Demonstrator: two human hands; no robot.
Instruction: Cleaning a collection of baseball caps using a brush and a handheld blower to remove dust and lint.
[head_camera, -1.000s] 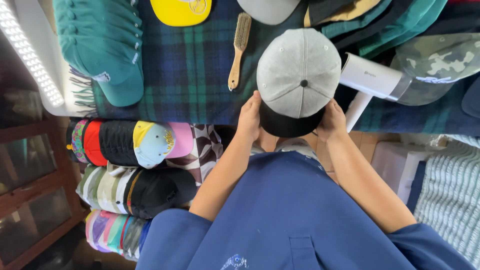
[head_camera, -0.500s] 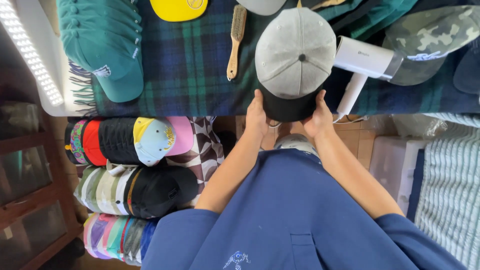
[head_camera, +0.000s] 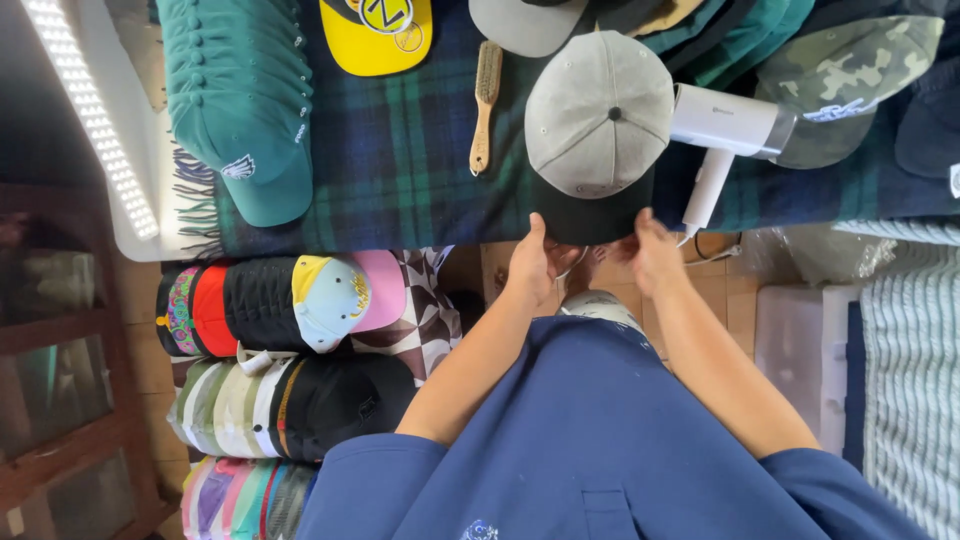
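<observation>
Two hands at the dark brim of a grey cap

Both hands sit at the near edge of the plaid cloth (head_camera: 400, 150), one either side of the grey cap's (head_camera: 598, 112) black brim (head_camera: 590, 215). The left hand (head_camera: 535, 265) has its fingers curled and its thumb up against the brim's left corner; the right hand (head_camera: 655, 255) mirrors it at the right corner, fingers bent. Whether either truly pinches the brim or only touches it, I cannot tell. The cap rests crown-up on the cloth, directly ahead of the fingers, its long axis running from brim to back, brim pointing toward the person. Neither hand is clearly nearer. A wooden brush (head_camera: 485, 105) lies to its left, a white handheld steamer (head_camera: 725, 135) touching or just beside its right
</observation>
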